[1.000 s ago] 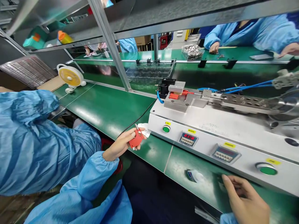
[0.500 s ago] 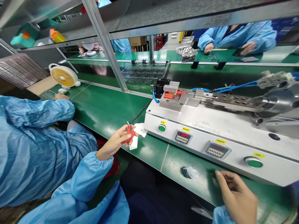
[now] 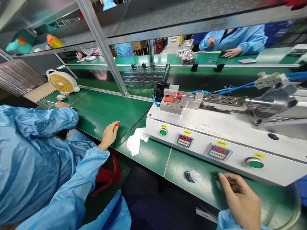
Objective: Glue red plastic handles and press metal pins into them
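My left hand point(image 3: 109, 135) is closed around a red plastic part point(image 3: 117, 124), just above the green bench near its front edge. Only a bit of red shows past the fingertips; the fingers hide the rest. To the right of that hand lies crumpled white paper point(image 3: 134, 142). My right hand point(image 3: 242, 198) is over the bench in front of the machine, fingers curled and thumb tip against the index finger. Whatever it may hold is hidden. A small white-capped bottle point(image 3: 193, 176) lies to its left. Another red part point(image 3: 169, 98) sits in the machine's metal fixture point(image 3: 176, 107).
The grey machine point(image 3: 182, 119) has green buttons point(image 3: 255, 163) and red digital displays point(image 3: 218, 151). A black cable point(image 3: 135, 123) crosses the bench. A co-worker's blue sleeve point(image 3: 48, 123) is close on the left, near a yellow-and-white fan point(image 3: 62, 81). A metal post point(image 3: 105, 48) supports the shelf.
My left hand has moved left and away from the white paper with the red part, which is now mostly covered. The machine's displays show different figures. My right hand stays nearly where it was.
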The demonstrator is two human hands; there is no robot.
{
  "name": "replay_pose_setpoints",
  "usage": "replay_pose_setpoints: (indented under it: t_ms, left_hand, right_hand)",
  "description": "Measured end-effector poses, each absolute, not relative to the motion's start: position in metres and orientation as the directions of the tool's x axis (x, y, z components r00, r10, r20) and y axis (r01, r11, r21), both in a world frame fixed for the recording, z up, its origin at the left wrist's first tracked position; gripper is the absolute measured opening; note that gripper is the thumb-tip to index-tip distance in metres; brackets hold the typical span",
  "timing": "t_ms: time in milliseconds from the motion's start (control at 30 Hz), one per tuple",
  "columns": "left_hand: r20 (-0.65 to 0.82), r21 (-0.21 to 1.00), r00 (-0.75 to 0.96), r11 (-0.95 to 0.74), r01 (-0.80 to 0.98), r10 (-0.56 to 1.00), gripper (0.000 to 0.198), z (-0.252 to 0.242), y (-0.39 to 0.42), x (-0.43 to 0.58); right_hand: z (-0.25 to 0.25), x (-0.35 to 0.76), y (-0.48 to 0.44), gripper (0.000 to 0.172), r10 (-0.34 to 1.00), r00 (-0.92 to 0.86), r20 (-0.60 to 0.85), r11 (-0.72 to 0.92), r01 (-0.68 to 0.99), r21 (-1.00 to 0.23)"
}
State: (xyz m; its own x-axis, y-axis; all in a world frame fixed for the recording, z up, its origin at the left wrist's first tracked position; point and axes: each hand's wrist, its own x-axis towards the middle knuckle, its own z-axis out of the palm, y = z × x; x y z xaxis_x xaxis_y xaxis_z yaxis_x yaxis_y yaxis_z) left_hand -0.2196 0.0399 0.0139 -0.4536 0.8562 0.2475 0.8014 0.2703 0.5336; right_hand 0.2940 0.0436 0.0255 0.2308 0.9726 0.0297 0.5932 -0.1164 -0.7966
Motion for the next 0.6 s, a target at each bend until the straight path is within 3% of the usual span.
replay_pose_setpoints:
  t_ms: [267, 467, 600]
  left_hand:
    - [0.246, 0.383, -0.415, 0.306, 0.871, 0.876, 0.037, -0.004, 0.031, -0.227]
    - [0.262, 0.322, -0.421, 0.332, 0.887, 0.868, 0.014, -0.001, 0.045, -0.237]
    - [0.273, 0.295, -0.43, 0.35, 0.889, 0.861, 0.022, 0.003, 0.058, -0.246]
  right_hand:
    - [0.02, 0.294, 0.042, 0.057, 0.967, 0.252, 0.032, -0.131, 0.601, -0.789]
    - [0.019, 0.296, 0.041, 0.06, 0.974, 0.212, 0.08, -0.067, 0.605, -0.793]
    - [0.017, 0.297, 0.041, 0.061, 0.969, 0.234, 0.077, -0.083, 0.606, -0.791]
